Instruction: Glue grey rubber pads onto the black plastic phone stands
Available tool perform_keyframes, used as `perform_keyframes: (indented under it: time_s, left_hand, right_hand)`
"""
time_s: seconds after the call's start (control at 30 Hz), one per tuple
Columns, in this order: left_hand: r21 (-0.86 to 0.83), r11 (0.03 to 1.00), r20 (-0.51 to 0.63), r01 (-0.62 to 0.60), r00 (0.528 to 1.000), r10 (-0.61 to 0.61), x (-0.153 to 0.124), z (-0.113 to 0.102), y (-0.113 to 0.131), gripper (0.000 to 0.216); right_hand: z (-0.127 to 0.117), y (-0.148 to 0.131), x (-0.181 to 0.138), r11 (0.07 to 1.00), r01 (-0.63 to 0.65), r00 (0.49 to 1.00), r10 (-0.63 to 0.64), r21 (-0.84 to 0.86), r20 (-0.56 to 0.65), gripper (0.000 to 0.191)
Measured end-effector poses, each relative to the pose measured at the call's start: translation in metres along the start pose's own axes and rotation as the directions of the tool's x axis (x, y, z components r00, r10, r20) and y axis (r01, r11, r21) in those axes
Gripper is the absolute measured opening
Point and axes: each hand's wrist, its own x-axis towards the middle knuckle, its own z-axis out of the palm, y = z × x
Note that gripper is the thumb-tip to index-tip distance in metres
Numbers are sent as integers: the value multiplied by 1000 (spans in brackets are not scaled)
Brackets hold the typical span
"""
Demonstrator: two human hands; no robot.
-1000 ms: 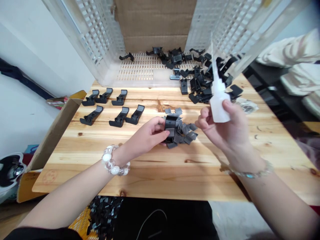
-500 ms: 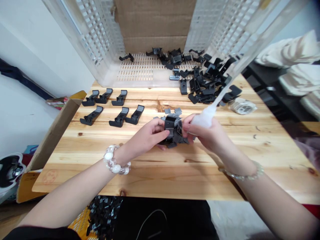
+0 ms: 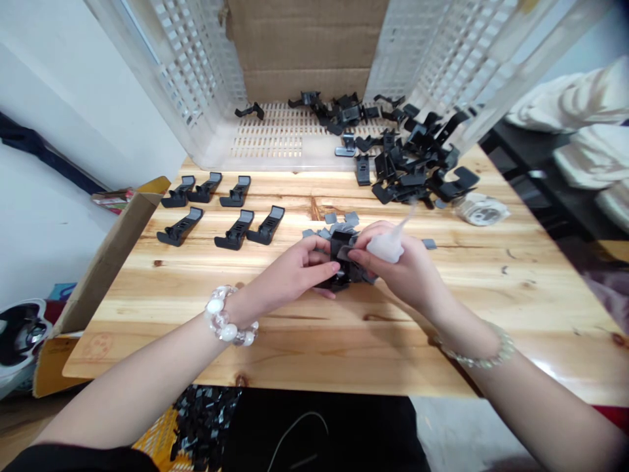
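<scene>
My left hand is closed around a black plastic bracket above the wooden table. In my right hand sits a small white squeeze bottle with a thin nozzle, pointing up and away. The thumb and forefinger of that hand also pinch a small grey pad against the bracket's face; whether it is stuck there I cannot tell. Loose grey pads lie around and beneath the bracket, partly hidden by my hands. Several finished-looking black brackets stand in two rows to the left.
A white plastic crate lies on its side at the back, a pile of black brackets spilling from it. A roll of tape is at right. A yellow basket of dark pieces sits below the table's front edge.
My right hand has moved left, bringing a grey pad onto the bracket. The bottle has shifted with it, and its nozzle looks shorter. The left hand has turned the bracket slightly.
</scene>
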Motion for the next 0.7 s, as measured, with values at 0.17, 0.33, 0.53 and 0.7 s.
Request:
perform_keyframes:
  time_s: [0.17,0.33,0.53,0.7]
  left_hand:
    - [45,999,22,17,1000,-18,0,0,-2,30]
    - [65,997,27,33,999,-35,0,0,-2,29]
    - [70,997,47,39,998,-42,0,0,-2,29]
    - [63,997,55,51,997,-54,-1,1,-2,28]
  right_hand:
    - [0,-1,1,958,-183,980,196,223,-36,23]
    - [2,-1,0,972,-177,982,184,155,-32,20]
    - [0,1,0,999,-50,998,50,-4,-36,14]
    - [-1,2,0,997,45,998,-47,-61,-35,11]
